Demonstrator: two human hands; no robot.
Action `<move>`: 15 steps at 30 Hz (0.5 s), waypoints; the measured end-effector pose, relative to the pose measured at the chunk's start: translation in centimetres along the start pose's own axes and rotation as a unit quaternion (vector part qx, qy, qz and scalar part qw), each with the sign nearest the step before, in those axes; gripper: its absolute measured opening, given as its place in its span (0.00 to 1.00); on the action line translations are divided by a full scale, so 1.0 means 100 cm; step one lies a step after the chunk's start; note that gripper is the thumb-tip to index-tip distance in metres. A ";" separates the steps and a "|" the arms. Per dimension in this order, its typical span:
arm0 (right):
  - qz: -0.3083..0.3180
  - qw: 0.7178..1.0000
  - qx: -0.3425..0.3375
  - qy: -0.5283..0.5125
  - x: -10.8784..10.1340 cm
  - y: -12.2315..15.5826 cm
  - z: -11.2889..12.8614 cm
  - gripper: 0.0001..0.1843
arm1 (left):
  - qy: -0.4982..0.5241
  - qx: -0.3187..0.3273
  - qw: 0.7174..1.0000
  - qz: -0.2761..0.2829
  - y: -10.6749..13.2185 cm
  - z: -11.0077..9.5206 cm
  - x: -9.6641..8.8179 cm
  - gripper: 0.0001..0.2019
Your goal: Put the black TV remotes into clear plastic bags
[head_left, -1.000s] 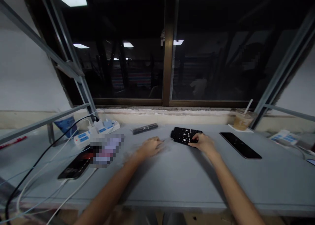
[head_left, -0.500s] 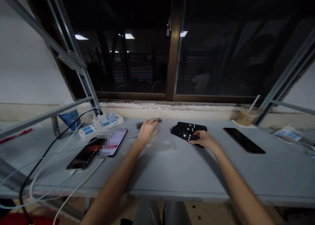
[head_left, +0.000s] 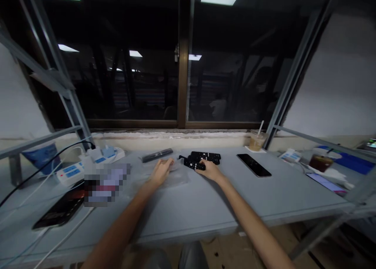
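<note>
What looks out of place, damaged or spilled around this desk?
The ledge below the window looks rough and chipped along its edge. Crumpled clear plastic lies by the left hand, and loose cables straggle over the desk's left side. No spill shows; the straw cup stands upright.

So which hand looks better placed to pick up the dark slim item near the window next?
The left hand, I'd judge: it is close in front of the dark slim item; the right hand is farther off, holding the front remote.
</note>
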State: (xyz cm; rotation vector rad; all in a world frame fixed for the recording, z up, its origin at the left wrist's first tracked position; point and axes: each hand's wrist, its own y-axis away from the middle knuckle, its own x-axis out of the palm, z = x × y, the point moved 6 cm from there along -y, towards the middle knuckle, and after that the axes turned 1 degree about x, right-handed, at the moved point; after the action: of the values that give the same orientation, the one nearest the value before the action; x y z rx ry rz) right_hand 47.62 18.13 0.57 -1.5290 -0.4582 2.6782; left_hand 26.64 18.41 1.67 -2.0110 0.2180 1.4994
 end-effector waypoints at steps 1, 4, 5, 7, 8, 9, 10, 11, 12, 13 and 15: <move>-0.002 1.000 -0.005 -0.002 0.000 0.000 0.002 0.18 | 0.004 -0.002 1.000 -0.001 0.001 0.000 -0.001 0.18; -0.004 1.000 -0.016 -0.008 -0.001 0.002 0.006 0.17 | 0.009 -0.005 1.000 -0.010 0.003 0.001 -0.004 0.20; -0.001 1.000 -0.020 -0.011 -0.001 0.003 0.007 0.18 | 0.007 -0.003 1.000 -0.016 0.004 0.001 -0.005 0.21; 0.006 0.999 -0.030 -0.017 -0.001 0.004 0.010 0.20 | 0.000 0.005 1.000 -0.029 0.004 0.002 -0.007 0.20; 0.008 0.999 -0.034 -0.016 -0.002 0.004 0.010 0.21 | -0.005 0.008 0.999 -0.035 0.004 0.002 -0.008 0.19; 0.008 0.999 -0.037 -0.012 -0.002 0.005 0.011 0.23 | -0.011 0.009 0.999 -0.040 0.004 0.002 -0.008 0.19; 0.005 0.999 -0.040 -0.006 -0.003 0.005 0.012 0.23 | -0.015 0.011 0.999 -0.045 0.004 0.003 -0.009 0.19; 0.001 0.999 -0.042 0.003 -0.003 0.005 0.012 0.24 | -0.018 0.014 0.999 -0.049 0.004 0.003 -0.009 0.19; -0.003 0.999 -0.046 0.011 -0.003 0.005 0.013 0.23 | -0.019 0.019 0.998 -0.053 0.004 0.003 -0.009 0.20; -0.009 0.999 -0.048 0.019 -0.004 0.005 0.014 0.22 | -0.019 0.022 0.998 -0.057 0.004 0.003 -0.009 0.20; -0.029 0.998 -0.053 0.031 -0.006 0.004 0.016 0.20 | -0.018 0.027 0.998 -0.062 0.004 0.002 -0.009 0.20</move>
State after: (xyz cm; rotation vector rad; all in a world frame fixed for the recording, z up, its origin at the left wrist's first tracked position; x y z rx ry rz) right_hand 46.62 17.20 1.75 -1.5941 -0.6397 2.5929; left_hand 25.98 18.04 2.29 -1.9179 0.1156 1.4360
